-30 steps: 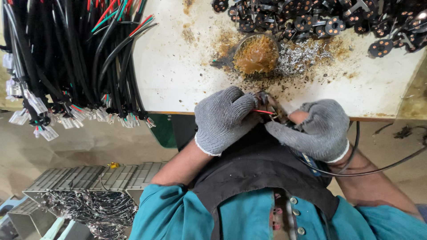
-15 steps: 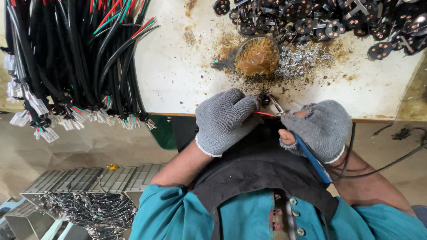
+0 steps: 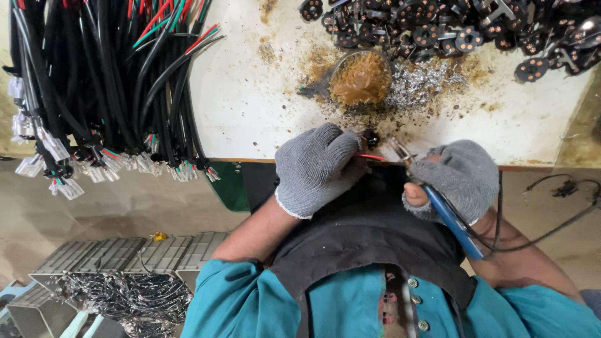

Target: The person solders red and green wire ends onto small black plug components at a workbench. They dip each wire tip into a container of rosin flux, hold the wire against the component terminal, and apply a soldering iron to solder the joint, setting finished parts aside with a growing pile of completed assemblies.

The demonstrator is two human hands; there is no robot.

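a: what's the left hand [image 3: 316, 166] doing?
b: gloved in grey knit, fingers curled shut, pinching a small black round connector [image 3: 370, 137] with a red wire [image 3: 370, 156] running from it; it holds the part just over the bench edge, likely so the joint faces the tool.

a: and the right hand [image 3: 456, 178]?
b: also gloved, closed like a pen grip round a blue-handled soldering iron [image 3: 452, 218]; the metal tip [image 3: 398, 149] angles in until it is touching or just beside the connector; its black cord [image 3: 544, 219] trails off to the right, out of the way.

a: what sits further out?
b: just beyond the hands, a small round dish of brown flux or paste [image 3: 361, 77], near enough to dip into; beside it a heap of silvery solder scraps [image 3: 426, 78]; along the far edge of the stained white bench [image 3: 250, 94], a pile of black round connectors [image 3: 451, 28]; to the left, a bundle of black cables with white plugs [image 3: 94, 94] hangs over the edge.
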